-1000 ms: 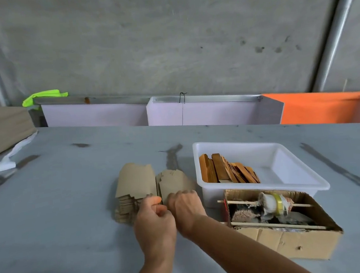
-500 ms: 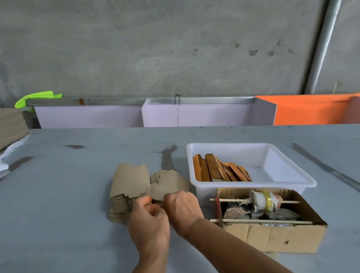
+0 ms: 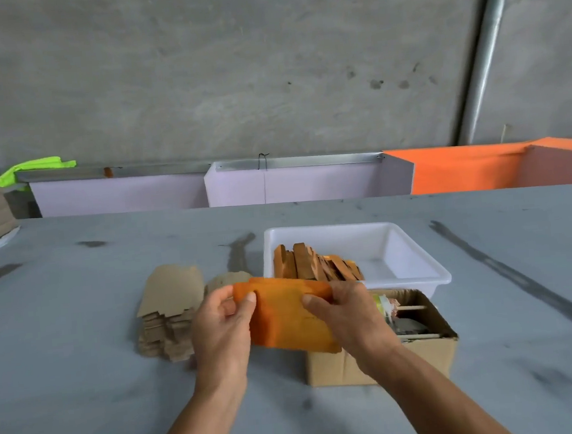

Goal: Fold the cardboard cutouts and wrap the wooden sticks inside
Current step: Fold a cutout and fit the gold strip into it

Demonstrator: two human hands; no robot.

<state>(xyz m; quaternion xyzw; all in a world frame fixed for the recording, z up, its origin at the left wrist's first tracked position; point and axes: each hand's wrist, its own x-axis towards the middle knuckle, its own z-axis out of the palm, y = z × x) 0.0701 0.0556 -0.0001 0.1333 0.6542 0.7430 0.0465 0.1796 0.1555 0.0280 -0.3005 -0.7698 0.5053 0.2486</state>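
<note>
Both my hands hold one cardboard cutout (image 3: pixel 286 315) above the table, its orange face turned toward me. My left hand (image 3: pixel 222 329) pinches its left edge with thumb on the front. My right hand (image 3: pixel 346 312) grips its right edge the same way. A stack of brown cardboard cutouts (image 3: pixel 168 310) lies on the table just left of my left hand. Orange-brown wooden sticks (image 3: pixel 313 264) stand leaning in the left part of a white plastic tray (image 3: pixel 417 267) behind the held cutout.
An open cardboard box (image 3: pixel 431 349) with a tape roll and thin sticks sits in front of the tray, under my right wrist. The grey table (image 3: pixel 84 373) runs to lilac and orange panels (image 3: pixel 463 166) at the back. A board stack lies far left.
My hands were working at the brown stack with fingers close together. Now they have lifted one cutout off it, moved right and spread apart, showing its orange side.
</note>
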